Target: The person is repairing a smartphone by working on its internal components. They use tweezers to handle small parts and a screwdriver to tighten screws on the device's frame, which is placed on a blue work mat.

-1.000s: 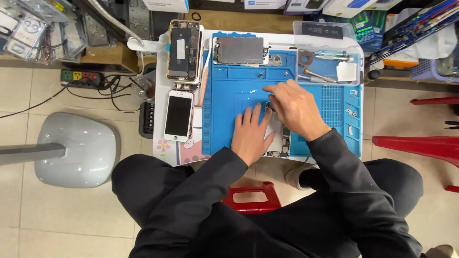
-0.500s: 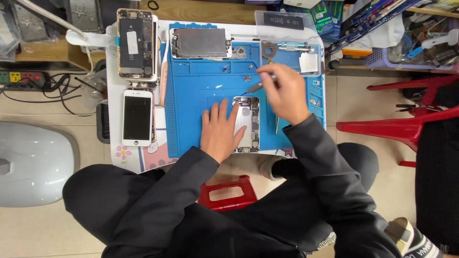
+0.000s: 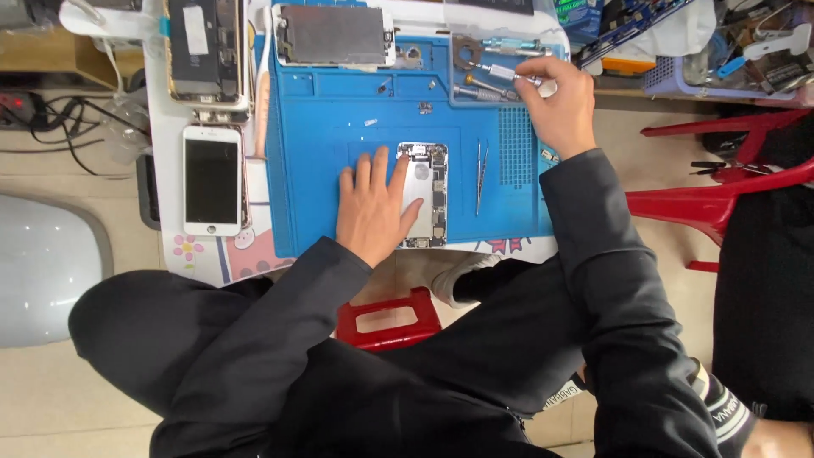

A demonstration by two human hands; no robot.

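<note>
Left hand [image 3: 373, 212] lies flat, open, pinning the opened phone [image 3: 424, 195]; right hand [image 3: 560, 106] pinches a screwdriver [image 3: 509, 75] beyond it. Loosened pressure could let the phone slide.

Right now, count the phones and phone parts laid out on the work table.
4. An opened phone body under the left hand on the blue mat; a white phone left of the mat; an opened phone above it; a screen panel at the mat's top. Others may be hidden.
</note>
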